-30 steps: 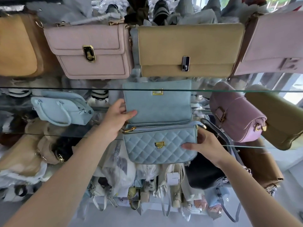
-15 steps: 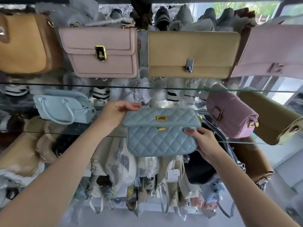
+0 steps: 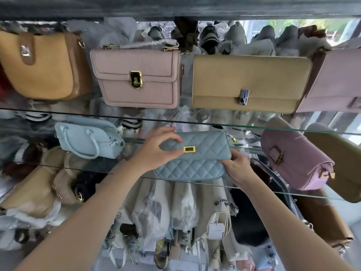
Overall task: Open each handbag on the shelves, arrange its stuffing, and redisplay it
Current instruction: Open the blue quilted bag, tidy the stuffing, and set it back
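Note:
A light blue quilted handbag (image 3: 201, 153) with a gold clasp sits at the middle of the second glass shelf (image 3: 304, 196), its flap folded down over the front. My left hand (image 3: 156, 151) grips the flap's left end, thumb under it near the clasp and fingers over the top. My right hand (image 3: 237, 167) holds the bag's lower right corner, fingers curled behind it.
On the upper glass shelf (image 3: 78, 114) stand a tan bag (image 3: 45, 65), a pink flap bag (image 3: 136, 79), a beige clutch (image 3: 248, 83) and a pale pink bag (image 3: 338, 83). A pale blue bag (image 3: 88, 139) sits left, a mauve bag (image 3: 295, 159) right. More bags hang below.
The blue bag's flap was raised open a second ago; it has come down shut over the front. My left hand moved from the flap's inner side to gripping its left end.

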